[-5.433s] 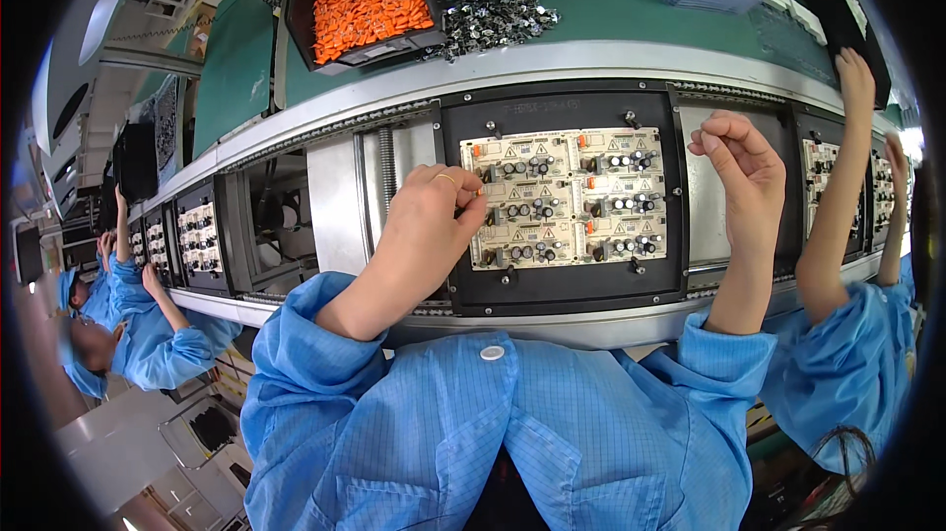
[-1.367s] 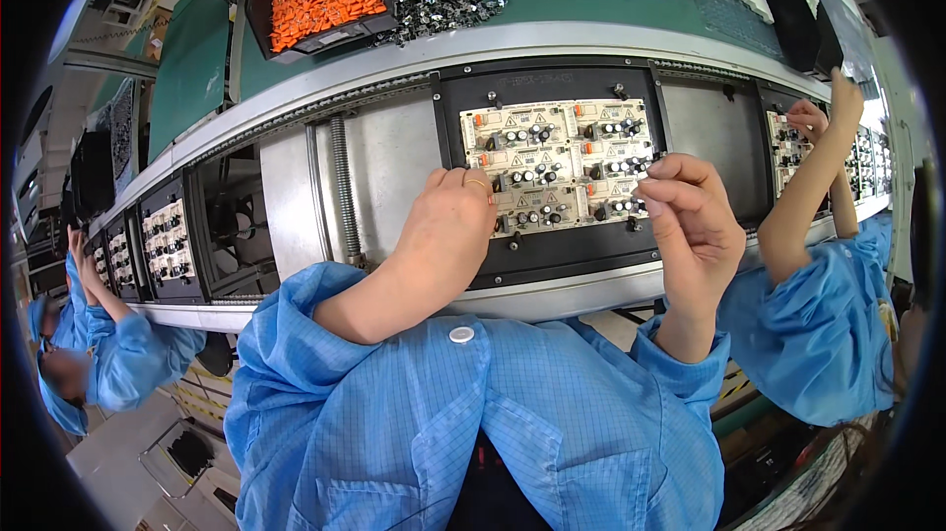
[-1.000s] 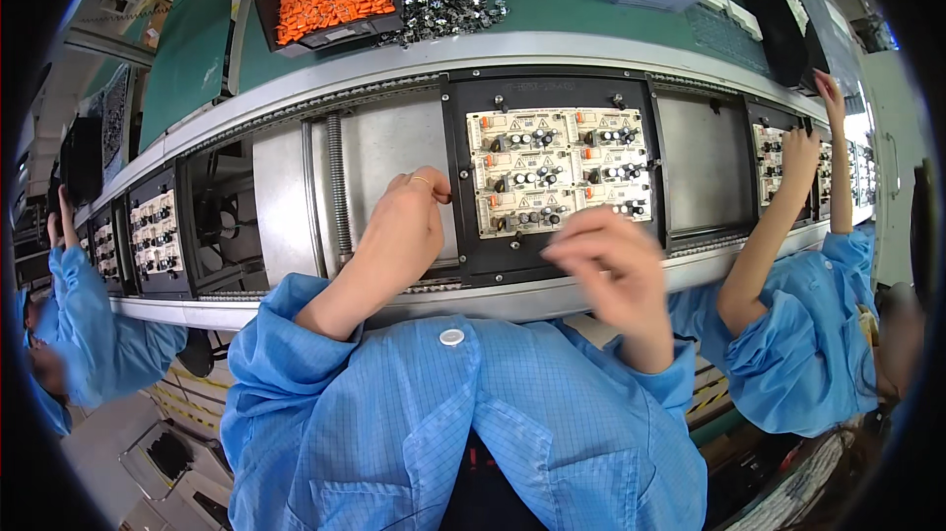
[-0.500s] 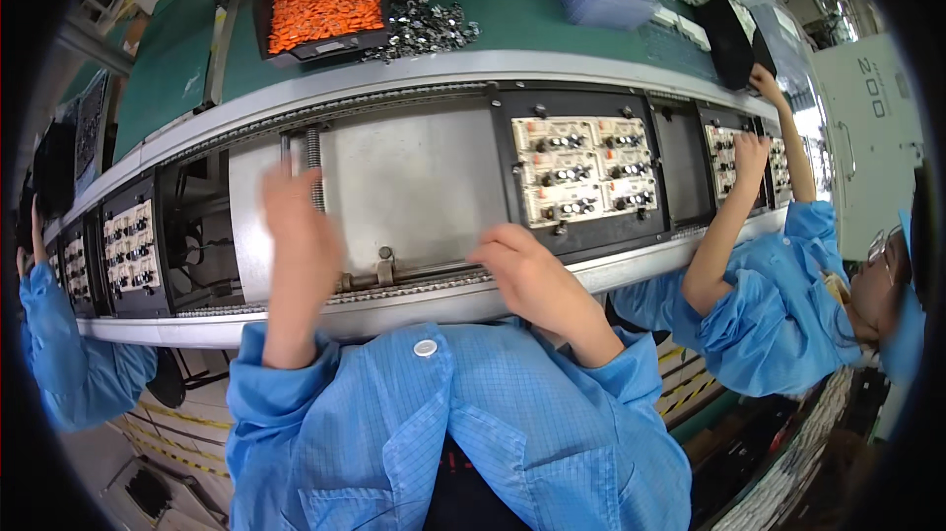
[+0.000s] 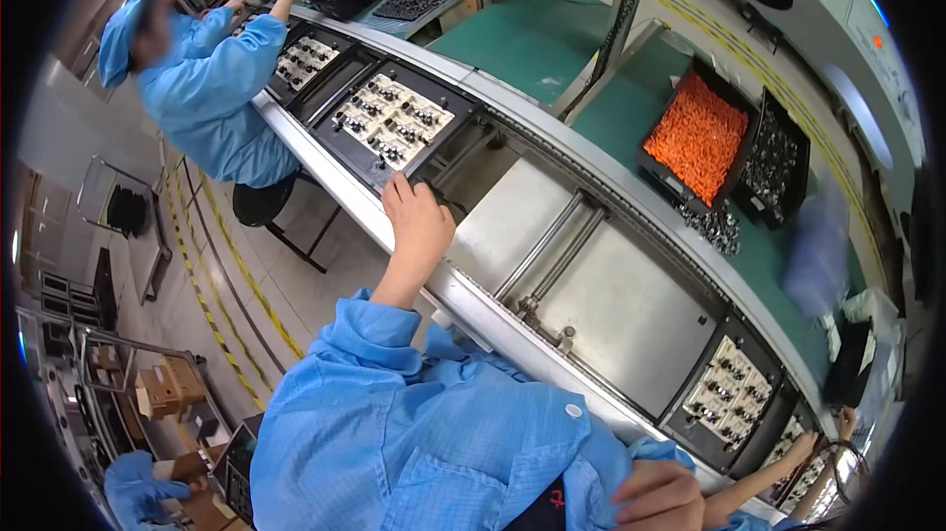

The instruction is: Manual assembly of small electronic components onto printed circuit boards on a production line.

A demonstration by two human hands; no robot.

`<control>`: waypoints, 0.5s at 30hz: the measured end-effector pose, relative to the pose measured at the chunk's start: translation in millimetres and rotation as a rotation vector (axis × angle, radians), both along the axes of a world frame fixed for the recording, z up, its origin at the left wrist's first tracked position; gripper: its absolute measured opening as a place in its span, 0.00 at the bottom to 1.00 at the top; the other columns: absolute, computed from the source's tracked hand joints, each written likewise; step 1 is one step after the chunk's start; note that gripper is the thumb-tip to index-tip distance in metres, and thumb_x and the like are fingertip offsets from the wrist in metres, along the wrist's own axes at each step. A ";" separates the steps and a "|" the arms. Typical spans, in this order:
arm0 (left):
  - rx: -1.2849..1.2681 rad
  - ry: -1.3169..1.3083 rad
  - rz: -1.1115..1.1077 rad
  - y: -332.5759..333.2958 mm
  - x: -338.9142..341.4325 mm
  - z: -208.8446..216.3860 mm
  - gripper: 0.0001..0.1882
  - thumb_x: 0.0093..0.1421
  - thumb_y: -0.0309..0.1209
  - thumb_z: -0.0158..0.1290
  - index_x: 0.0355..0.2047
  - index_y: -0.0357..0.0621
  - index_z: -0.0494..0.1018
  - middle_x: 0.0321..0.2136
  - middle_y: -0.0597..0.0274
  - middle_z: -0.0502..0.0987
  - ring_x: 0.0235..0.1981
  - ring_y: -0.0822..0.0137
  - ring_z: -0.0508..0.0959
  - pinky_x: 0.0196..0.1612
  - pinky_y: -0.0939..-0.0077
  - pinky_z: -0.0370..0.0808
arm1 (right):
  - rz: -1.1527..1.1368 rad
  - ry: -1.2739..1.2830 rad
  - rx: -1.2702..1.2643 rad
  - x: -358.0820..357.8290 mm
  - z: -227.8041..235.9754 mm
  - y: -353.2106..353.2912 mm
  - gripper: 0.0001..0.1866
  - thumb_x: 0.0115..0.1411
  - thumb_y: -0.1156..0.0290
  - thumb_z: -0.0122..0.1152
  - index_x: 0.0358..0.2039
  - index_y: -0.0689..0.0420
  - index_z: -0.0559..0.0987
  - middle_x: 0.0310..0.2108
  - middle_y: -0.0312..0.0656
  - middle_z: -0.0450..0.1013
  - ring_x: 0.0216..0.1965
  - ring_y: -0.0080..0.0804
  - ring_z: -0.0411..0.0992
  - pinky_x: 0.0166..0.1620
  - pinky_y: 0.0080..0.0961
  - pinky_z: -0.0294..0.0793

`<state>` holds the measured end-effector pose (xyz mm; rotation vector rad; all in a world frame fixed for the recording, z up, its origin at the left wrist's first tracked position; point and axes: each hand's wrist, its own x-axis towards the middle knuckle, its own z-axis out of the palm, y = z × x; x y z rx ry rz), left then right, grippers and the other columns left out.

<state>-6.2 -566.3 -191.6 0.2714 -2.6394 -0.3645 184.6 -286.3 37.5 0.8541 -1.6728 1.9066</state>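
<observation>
My left hand point(image 5: 419, 226) reaches out over the conveyor rail, and its fingers curl on the near corner of a black tray point(image 5: 347, 149) that carries pale circuit boards point(image 5: 392, 122) with dark round parts. My right hand point(image 5: 658, 497) is low against my blue smock at the bottom edge, fingers curled, with nothing visible in it. A second black tray with circuit boards point(image 5: 729, 393) sits further right on the line, away from both hands.
Bare steel conveyor bed point(image 5: 601, 295) lies between the two trays. Behind it on green matting stand a bin of orange parts point(image 5: 698, 137), a bin of dark metal parts point(image 5: 774, 166) and loose pieces point(image 5: 719, 226). A co-worker in blue point(image 5: 197, 78) works at upper left; another person's hand point(image 5: 818, 447) shows at lower right.
The view has swung left. The tray I worked on has travelled right. My left hand went out to another tray on the left; my right hand dropped to my chest.
</observation>
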 end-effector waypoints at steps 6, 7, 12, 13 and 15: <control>0.013 -0.105 -0.105 9.1 3.6 19.5 0.11 0.48 0.26 0.53 0.31 0.30 0.74 0.48 0.33 0.68 0.49 0.42 0.68 0.56 0.46 0.61 | 0.418 0.149 0.071 -28.6 2.8 2.2 0.27 0.61 0.74 0.56 0.58 0.31 0.71 0.34 0.47 0.77 0.29 0.39 0.69 0.28 0.35 0.71; 0.020 -0.106 -0.131 13.4 2.9 27.3 0.11 0.48 0.26 0.53 0.31 0.30 0.74 0.48 0.33 0.68 0.49 0.42 0.68 0.56 0.46 0.61 | 0.393 0.145 0.081 -28.7 3.2 1.3 0.27 0.61 0.74 0.56 0.58 0.31 0.71 0.34 0.47 0.77 0.29 0.39 0.69 0.28 0.35 0.71; -0.030 -0.393 -0.256 35.5 19.3 58.6 0.07 0.49 0.25 0.51 0.26 0.33 0.75 0.36 0.38 0.76 0.41 0.44 0.75 0.48 0.49 0.69 | 0.462 0.205 0.117 -43.0 -5.7 7.9 0.26 0.63 0.71 0.56 0.59 0.29 0.70 0.36 0.47 0.77 0.29 0.37 0.69 0.28 0.37 0.71; -0.059 -0.411 -0.327 38.8 22.8 65.8 0.06 0.50 0.25 0.50 0.24 0.34 0.75 0.33 0.39 0.77 0.38 0.44 0.76 0.45 0.49 0.70 | 0.461 0.246 0.110 -42.2 -6.8 8.0 0.26 0.64 0.70 0.55 0.60 0.28 0.70 0.36 0.46 0.78 0.29 0.36 0.69 0.28 0.37 0.72; -0.089 -0.421 -0.424 53.8 27.6 79.3 0.06 0.50 0.24 0.49 0.22 0.34 0.74 0.30 0.40 0.78 0.35 0.44 0.78 0.42 0.49 0.72 | 0.435 0.289 0.114 -40.0 -7.7 11.7 0.26 0.64 0.68 0.55 0.61 0.28 0.69 0.37 0.46 0.78 0.29 0.36 0.70 0.29 0.38 0.72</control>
